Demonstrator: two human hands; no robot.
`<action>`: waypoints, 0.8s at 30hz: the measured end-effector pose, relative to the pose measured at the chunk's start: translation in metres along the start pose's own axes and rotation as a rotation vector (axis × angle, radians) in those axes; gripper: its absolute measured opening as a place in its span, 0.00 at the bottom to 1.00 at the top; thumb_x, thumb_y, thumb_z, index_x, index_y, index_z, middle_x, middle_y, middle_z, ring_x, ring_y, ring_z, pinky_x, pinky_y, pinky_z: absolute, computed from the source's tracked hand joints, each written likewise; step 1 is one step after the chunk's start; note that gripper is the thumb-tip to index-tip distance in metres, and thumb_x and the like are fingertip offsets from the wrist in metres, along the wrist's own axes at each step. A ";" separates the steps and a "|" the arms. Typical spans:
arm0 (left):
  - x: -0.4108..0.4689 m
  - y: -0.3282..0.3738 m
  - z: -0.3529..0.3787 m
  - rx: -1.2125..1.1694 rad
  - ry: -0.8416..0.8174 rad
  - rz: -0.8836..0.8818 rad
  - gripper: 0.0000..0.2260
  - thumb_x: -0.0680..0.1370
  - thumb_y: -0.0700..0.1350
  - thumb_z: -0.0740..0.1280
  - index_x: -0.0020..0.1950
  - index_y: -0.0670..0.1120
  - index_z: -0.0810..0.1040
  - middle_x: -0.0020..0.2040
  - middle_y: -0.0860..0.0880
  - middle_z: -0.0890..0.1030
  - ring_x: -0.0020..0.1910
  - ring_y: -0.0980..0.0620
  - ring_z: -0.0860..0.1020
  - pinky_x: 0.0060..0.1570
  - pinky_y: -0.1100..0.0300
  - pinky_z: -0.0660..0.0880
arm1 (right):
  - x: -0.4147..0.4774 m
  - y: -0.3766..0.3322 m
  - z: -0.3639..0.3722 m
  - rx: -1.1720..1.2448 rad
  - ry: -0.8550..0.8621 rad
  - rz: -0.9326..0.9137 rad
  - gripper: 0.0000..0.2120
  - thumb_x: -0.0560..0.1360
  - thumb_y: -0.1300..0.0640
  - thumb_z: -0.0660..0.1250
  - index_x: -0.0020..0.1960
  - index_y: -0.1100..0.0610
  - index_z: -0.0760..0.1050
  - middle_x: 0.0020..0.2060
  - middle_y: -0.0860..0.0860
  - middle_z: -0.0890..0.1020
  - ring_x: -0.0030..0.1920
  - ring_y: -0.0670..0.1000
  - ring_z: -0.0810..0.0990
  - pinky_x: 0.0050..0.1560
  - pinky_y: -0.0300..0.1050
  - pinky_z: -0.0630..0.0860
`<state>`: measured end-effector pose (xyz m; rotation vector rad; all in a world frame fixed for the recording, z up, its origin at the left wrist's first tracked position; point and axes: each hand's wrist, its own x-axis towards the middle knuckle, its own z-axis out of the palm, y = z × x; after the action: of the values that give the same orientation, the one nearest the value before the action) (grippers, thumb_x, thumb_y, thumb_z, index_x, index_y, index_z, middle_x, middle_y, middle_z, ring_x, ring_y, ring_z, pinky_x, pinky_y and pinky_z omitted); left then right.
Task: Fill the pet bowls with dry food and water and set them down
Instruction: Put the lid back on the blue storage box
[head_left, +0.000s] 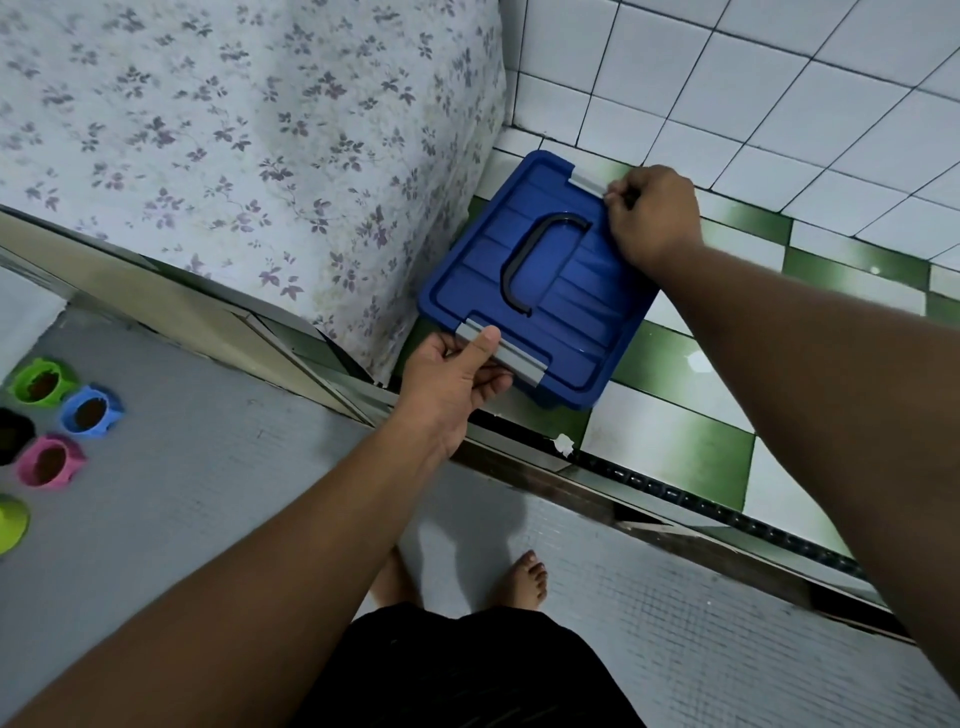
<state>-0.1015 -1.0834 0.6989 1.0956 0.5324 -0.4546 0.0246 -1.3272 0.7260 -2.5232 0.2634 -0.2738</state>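
- The left hand (457, 376) is curled about the near grey latch (506, 356) of a blue storage box (535, 280); the thumb lies flat along the top of the latch and the other fingers wrap beneath it, so the hand is mostly closed on it.
- The right hand (652, 218) grips the far grey latch (589, 183) at the box's opposite edge, fingers bent and pinched over its end. The knuckles hide most of that latch.
- The box lid is on, its dark carry handle (540, 254) lying flat in the middle recess. What is inside cannot be seen.
- At the far left, on the grey floor (208, 467), stands a cluster of small pet bowls: a green bowl (39, 382), a blue bowl (91, 410) and a pink bowl (49, 462), each with something brown inside. A black bowl (13, 434) and a lime bowl (10, 519) are cut off by the frame edge, contents unclear.
- The box sits on green-and-white floor tiles (675, 431), in the corner between a floral cloth (234, 130) hanging at its left and a white tiled wall (727, 78) behind.
- A dark sill (649, 499) runs between the grey floor and the tiles; the tiles to the right of the box lie bare, and the bowls are well apart from it.
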 end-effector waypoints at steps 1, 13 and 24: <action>-0.001 0.000 0.001 0.004 0.006 0.003 0.08 0.77 0.42 0.74 0.52 0.43 0.76 0.44 0.44 0.85 0.38 0.49 0.84 0.40 0.57 0.84 | 0.001 0.001 0.000 0.005 -0.011 0.010 0.09 0.78 0.57 0.64 0.51 0.60 0.81 0.52 0.55 0.84 0.53 0.55 0.81 0.56 0.40 0.74; -0.008 0.006 -0.005 0.031 0.154 0.038 0.11 0.79 0.46 0.73 0.57 0.42 0.80 0.49 0.43 0.87 0.42 0.49 0.87 0.39 0.56 0.83 | -0.024 0.013 -0.019 0.078 -0.033 0.264 0.07 0.77 0.54 0.70 0.40 0.52 0.77 0.42 0.48 0.82 0.45 0.49 0.78 0.47 0.40 0.73; -0.016 0.039 -0.051 0.446 0.082 0.240 0.10 0.77 0.40 0.75 0.52 0.52 0.79 0.54 0.50 0.83 0.54 0.49 0.83 0.57 0.45 0.82 | -0.211 -0.010 -0.039 0.503 0.103 0.631 0.08 0.73 0.60 0.73 0.48 0.56 0.75 0.39 0.56 0.81 0.35 0.51 0.78 0.35 0.42 0.76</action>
<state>-0.1001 -1.0202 0.7176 1.5913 0.3710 -0.3244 -0.1867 -1.2875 0.7345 -1.8242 0.8868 -0.1833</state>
